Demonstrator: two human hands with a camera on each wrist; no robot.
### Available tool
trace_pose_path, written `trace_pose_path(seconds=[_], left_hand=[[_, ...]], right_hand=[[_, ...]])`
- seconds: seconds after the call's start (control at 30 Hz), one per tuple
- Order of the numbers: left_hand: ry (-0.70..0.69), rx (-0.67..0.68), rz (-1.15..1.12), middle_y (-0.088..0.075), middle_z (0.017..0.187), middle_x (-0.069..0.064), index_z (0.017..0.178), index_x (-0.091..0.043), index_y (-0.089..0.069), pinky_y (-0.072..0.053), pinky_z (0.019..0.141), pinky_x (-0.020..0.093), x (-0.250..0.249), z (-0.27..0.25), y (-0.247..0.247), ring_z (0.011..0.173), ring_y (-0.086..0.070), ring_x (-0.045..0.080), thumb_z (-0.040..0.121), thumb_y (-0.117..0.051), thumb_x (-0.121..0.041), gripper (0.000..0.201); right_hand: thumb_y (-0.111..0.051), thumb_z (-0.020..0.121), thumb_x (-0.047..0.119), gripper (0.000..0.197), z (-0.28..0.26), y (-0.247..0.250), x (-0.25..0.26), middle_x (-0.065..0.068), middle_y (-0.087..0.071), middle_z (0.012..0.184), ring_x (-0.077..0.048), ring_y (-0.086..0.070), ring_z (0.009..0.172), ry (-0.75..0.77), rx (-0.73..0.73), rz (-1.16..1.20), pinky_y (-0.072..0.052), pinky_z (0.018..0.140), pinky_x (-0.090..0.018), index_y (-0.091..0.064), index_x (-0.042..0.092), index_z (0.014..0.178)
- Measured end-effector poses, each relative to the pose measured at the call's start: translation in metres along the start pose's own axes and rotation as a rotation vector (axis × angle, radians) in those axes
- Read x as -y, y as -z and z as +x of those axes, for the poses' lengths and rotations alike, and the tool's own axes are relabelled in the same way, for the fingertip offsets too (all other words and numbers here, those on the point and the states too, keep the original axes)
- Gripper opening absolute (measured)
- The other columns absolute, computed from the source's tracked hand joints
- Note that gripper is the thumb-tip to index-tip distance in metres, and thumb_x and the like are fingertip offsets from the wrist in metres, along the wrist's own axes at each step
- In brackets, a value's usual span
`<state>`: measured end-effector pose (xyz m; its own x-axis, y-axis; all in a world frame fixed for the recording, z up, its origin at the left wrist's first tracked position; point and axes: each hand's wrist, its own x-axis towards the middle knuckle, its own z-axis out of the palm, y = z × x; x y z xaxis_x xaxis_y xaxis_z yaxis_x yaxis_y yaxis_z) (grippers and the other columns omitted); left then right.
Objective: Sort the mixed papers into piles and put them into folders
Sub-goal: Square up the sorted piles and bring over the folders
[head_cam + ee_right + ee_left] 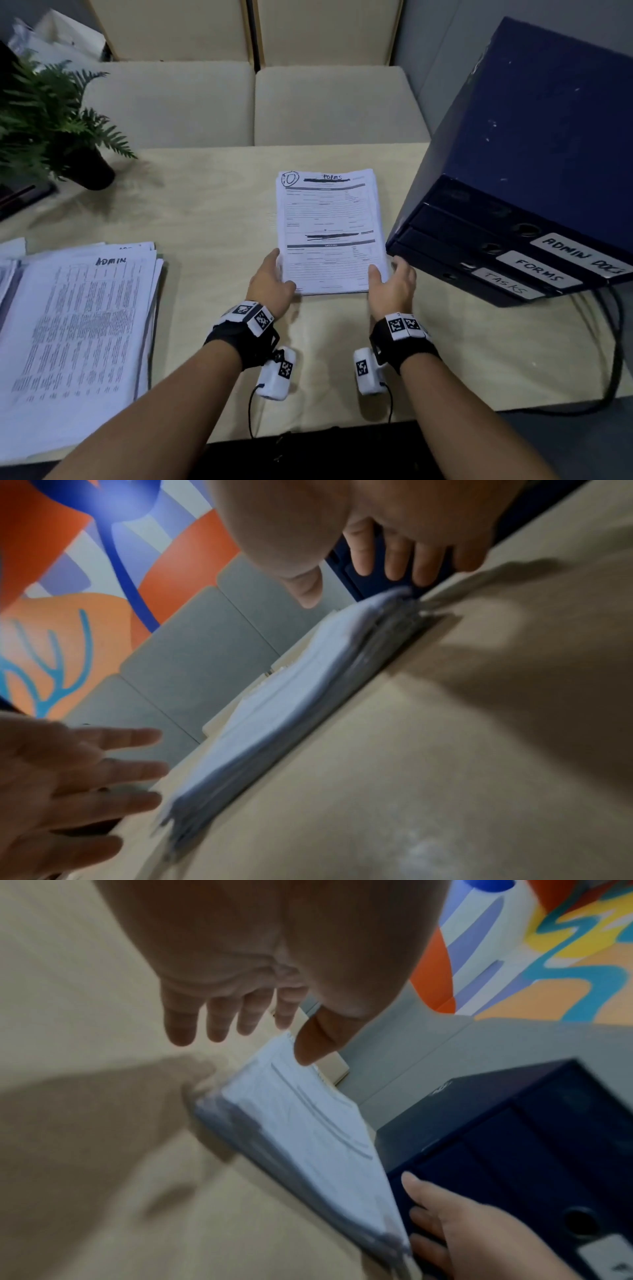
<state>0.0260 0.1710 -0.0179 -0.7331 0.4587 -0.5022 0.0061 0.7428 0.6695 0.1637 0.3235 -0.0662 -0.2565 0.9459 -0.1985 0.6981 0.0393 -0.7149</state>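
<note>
A stack of white printed sheets headed FORMS (pixel 329 233) lies flat in the middle of the table. My left hand (pixel 281 270) touches its near left corner, thumb on the top sheet and fingers straight along the left edge. In the left wrist view those fingers (pixel 219 1015) spread over bare table beside the stack (pixel 308 1137). My right hand (pixel 385 270) touches the near right corner, with its thumb above the top sheet. Its straight fingers (pixel 394 558) stand between the stack (pixel 284 696) and the blue binders. Neither hand grips the stack.
Three dark blue binders (pixel 513 154) lie stacked at the right, spine labels reading ADMIN DOCS (pixel 582 257), FORMS (pixel 539 270) and TASKS (pixel 505 284). A pile headed ADMIN (pixel 78 325) lies at the left. A potted fern (pixel 51 126) stands back left. A black cable (pixel 613 342) runs under the binders.
</note>
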Motion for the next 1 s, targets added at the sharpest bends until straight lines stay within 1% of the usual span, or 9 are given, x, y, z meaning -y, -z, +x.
trace_pose_path(seconds=[0.13, 0.23, 0.3, 0.37, 0.43, 0.6, 0.7, 0.93, 1.0], left_hand=[[-0.069, -0.053, -0.003, -0.047, 0.141, 0.007, 0.141, -0.02, -0.041, -0.033, 0.094, 0.022, 0.015, -0.012, 0.035, 0.124, -0.047, 0.02, 0.086, -0.053, -0.007, 0.058], [-0.138, -0.084, -0.029, -0.05, 0.137, 0.003, 0.134, -0.021, -0.049, -0.039, 0.098, 0.028, 0.031, -0.023, 0.075, 0.122, -0.049, 0.018, 0.087, -0.055, -0.009, 0.048], [-0.144, -0.116, -0.056, -0.051, 0.136, 0.001, 0.131, -0.022, -0.05, -0.041, 0.101, 0.034, 0.047, -0.029, 0.105, 0.125, -0.047, 0.017, 0.089, -0.055, -0.012, 0.044], [-0.136, -0.163, -0.048, -0.051, 0.136, 0.001, 0.131, -0.022, -0.051, -0.04, 0.103, 0.035, 0.072, -0.036, 0.138, 0.126, -0.047, 0.018, 0.089, -0.057, -0.013, 0.043], [-0.105, -0.203, -0.006, -0.048, 0.139, 0.003, 0.132, -0.019, -0.05, -0.036, 0.106, 0.033, 0.101, -0.039, 0.171, 0.128, -0.045, 0.02, 0.089, -0.057, -0.014, 0.044], [0.076, -0.248, 0.181, -0.039, 0.145, 0.011, 0.134, -0.014, -0.05, -0.038, 0.104, 0.039, 0.201, -0.051, 0.243, 0.125, -0.047, 0.031, 0.089, -0.057, -0.017, 0.046], [0.152, -0.187, 0.302, -0.037, 0.145, 0.011, 0.133, -0.014, -0.051, -0.038, 0.105, 0.043, 0.247, -0.057, 0.259, 0.128, -0.041, 0.032, 0.089, -0.055, -0.019, 0.045], [0.113, -0.017, 0.311, -0.042, 0.143, 0.01, 0.137, -0.015, -0.048, -0.032, 0.109, 0.038, 0.28, -0.057, 0.263, 0.131, -0.037, 0.03, 0.085, -0.053, -0.017, 0.052], [0.113, -0.005, 0.297, -0.041, 0.143, 0.009, 0.138, -0.016, -0.047, -0.028, 0.11, 0.037, 0.281, -0.056, 0.265, 0.132, -0.034, 0.031, 0.085, -0.053, -0.018, 0.053]], right_hand=[[-0.061, 0.091, 0.028, 0.03, -0.02, 0.003, 0.023, -0.004, -0.05, 0.129, -0.026, -0.044, 0.121, 0.126, -0.018, -0.031, -0.036, 0.103, -0.044, -0.058, 0.012, 0.117], [-0.059, 0.092, 0.024, 0.019, -0.05, -0.014, 0.059, -0.001, -0.054, 0.115, -0.02, -0.052, 0.106, 0.229, 0.188, 0.02, -0.042, 0.094, -0.03, -0.061, 0.012, 0.108], [-0.06, 0.092, 0.023, 0.016, -0.075, -0.034, 0.084, 0.001, -0.056, 0.108, -0.015, -0.053, 0.092, 0.269, 0.332, 0.009, -0.038, 0.078, -0.015, -0.062, 0.012, 0.103], [-0.06, 0.092, 0.025, 0.017, -0.105, -0.061, 0.107, -0.001, -0.059, 0.105, -0.014, -0.053, 0.088, 0.317, 0.454, -0.04, -0.034, 0.07, -0.013, -0.063, 0.012, 0.102], [-0.061, 0.091, 0.028, 0.021, -0.132, -0.087, 0.124, -0.002, -0.063, 0.106, -0.014, -0.054, 0.089, 0.328, 0.549, -0.087, -0.034, 0.075, -0.018, -0.064, 0.012, 0.104], [-0.063, 0.089, 0.035, 0.031, -0.208, -0.157, 0.146, 0.0, -0.063, 0.107, -0.008, -0.056, 0.078, 0.189, 0.689, -0.15, -0.038, 0.062, -0.01, -0.061, 0.014, 0.111], [-0.06, 0.087, 0.04, 0.03, -0.246, -0.193, 0.154, -0.001, -0.051, 0.105, -0.021, -0.052, 0.084, 0.095, 0.727, -0.209, -0.041, 0.065, -0.023, -0.05, 0.019, 0.106], [-0.065, 0.087, 0.034, 0.034, -0.276, -0.232, 0.179, -0.005, -0.066, 0.098, -0.022, -0.061, 0.079, -0.063, 0.667, -0.185, -0.045, 0.058, -0.023, -0.061, 0.007, 0.105], [-0.066, 0.087, 0.03, 0.026, -0.275, -0.235, 0.185, -0.009, -0.067, 0.099, -0.026, -0.061, 0.082, -0.138, 0.678, -0.151, -0.048, 0.066, -0.025, -0.061, 0.009, 0.102]])
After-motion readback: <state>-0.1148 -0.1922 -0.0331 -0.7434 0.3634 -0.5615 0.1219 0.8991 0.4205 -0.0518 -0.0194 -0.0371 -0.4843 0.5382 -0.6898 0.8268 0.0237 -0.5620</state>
